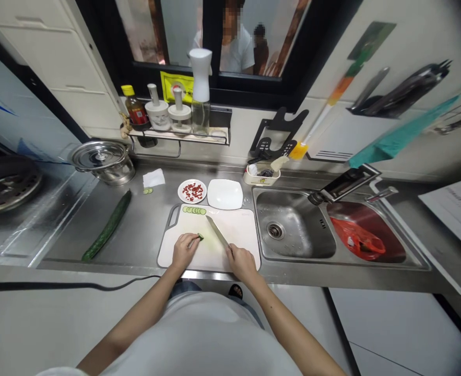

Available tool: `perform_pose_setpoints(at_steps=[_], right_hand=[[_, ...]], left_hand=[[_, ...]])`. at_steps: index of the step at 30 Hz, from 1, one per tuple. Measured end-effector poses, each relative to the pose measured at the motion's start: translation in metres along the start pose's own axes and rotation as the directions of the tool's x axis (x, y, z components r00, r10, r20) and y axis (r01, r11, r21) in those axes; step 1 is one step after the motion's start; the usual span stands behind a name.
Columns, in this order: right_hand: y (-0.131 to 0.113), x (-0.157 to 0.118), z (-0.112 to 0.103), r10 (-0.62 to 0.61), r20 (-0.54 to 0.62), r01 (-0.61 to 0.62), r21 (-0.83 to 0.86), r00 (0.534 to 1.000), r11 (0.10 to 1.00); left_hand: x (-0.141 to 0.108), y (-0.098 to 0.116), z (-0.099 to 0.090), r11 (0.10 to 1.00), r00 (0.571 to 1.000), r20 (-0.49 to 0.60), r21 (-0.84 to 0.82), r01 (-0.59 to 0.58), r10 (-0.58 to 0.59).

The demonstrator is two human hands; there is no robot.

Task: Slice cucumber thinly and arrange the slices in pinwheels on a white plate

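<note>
On a white cutting board (pixel 238 230) with a dark rim, my right hand (pixel 241 261) is closed round the handle of a kitchen knife (pixel 217 231), its blade pointing away and to the left. My left hand (pixel 185 250) pinches a small piece of cucumber (pixel 201 237) left of the blade, apart from it. A row of cucumber slices (pixel 194 210) lies at the board's far left. Just behind the board stand a small plate of chopped red bits (pixel 192 191) and a white square plate (pixel 225 194). A whole cucumber (pixel 107 225) lies on the counter to the left.
A double sink (pixel 296 250) adjoins the board's right side, with a red plastic bag (pixel 357 240) in its right basin. A lidded steel pot (pixel 104 162) stands at back left, near a white tissue (pixel 153 178). Bottles fill a wall rack (pixel 181 137). Knives hang at right.
</note>
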State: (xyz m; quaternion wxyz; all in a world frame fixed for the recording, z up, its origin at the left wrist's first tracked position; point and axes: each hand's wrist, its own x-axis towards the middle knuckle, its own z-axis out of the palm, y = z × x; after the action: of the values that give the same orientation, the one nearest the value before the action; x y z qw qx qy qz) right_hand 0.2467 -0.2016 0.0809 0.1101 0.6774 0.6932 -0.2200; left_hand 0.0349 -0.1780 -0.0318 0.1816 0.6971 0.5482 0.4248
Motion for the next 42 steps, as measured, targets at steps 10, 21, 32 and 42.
perform_pose_setpoints(at_steps=[10,21,32,42], right_hand=[[-0.02,-0.002,0.001,-0.103,0.056,0.106,-0.048,0.993,0.993],[-0.027,0.0,0.003,-0.148,0.079,0.152,-0.054,0.986,0.987],[-0.029,-0.005,0.002,-0.151,0.087,0.157,-0.072,0.985,0.985],[-0.027,-0.017,0.0,-0.134,0.118,0.142,-0.06,0.984,0.988]], left_hand=[[0.004,0.0,0.01,0.997,1.0,0.019,-0.081,0.005,-0.003],[0.003,-0.003,0.01,0.999,0.999,0.044,-0.052,-0.009,0.011],[0.002,-0.005,0.011,0.998,0.999,0.039,-0.055,-0.019,0.021],[0.002,-0.003,0.01,0.998,0.998,0.057,-0.058,-0.02,0.023]])
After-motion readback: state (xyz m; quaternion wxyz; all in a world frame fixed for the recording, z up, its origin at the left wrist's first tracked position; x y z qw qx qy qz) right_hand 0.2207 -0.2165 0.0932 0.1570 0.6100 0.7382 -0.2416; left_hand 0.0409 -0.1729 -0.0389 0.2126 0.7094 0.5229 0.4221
